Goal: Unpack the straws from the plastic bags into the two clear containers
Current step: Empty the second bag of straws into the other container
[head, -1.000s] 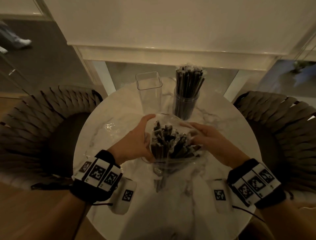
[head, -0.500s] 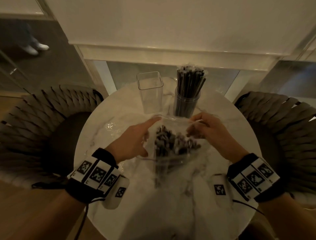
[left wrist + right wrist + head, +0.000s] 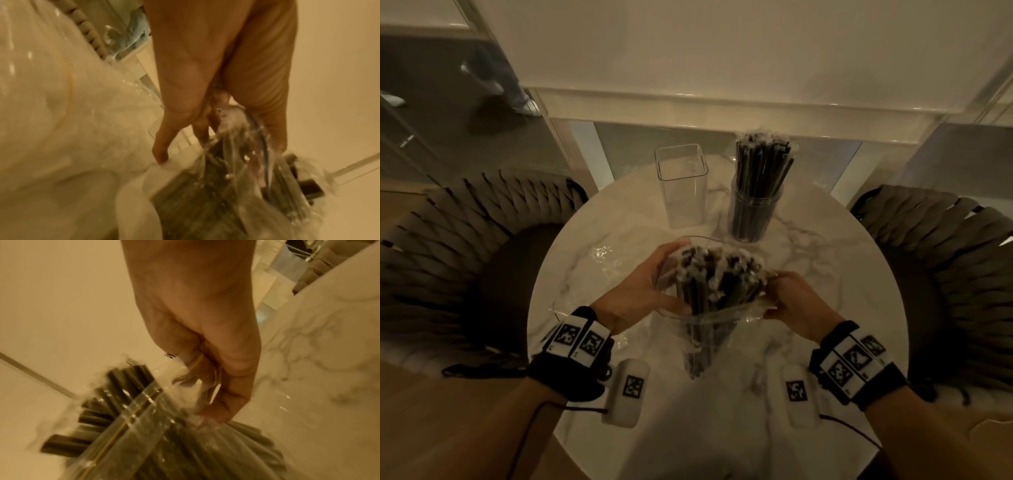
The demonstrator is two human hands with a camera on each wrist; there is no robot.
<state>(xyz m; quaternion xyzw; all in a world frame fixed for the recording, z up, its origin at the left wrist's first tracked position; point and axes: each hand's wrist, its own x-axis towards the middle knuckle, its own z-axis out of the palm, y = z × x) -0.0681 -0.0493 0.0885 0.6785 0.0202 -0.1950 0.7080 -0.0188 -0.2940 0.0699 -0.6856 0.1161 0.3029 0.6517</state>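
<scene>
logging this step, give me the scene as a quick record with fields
left hand: grips the left side of the plastic bag
right hand: pinches the bag's right edge
bag contents: dark straws, tops sticking out of the open mouth
square clear container: empty, upright
round clear container: full of dark straws, right of the square one
surface: round marble table

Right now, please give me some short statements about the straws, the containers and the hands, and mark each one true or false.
1. The square clear plastic container is full of straws. False: it is empty.
2. The round clear container holds dark straws. True.
3. Both hands hold the clear plastic bag of dark straws. True: left hand, right hand.
4. The bag lies flat on the round white marble table. False: it is held upright.
</scene>
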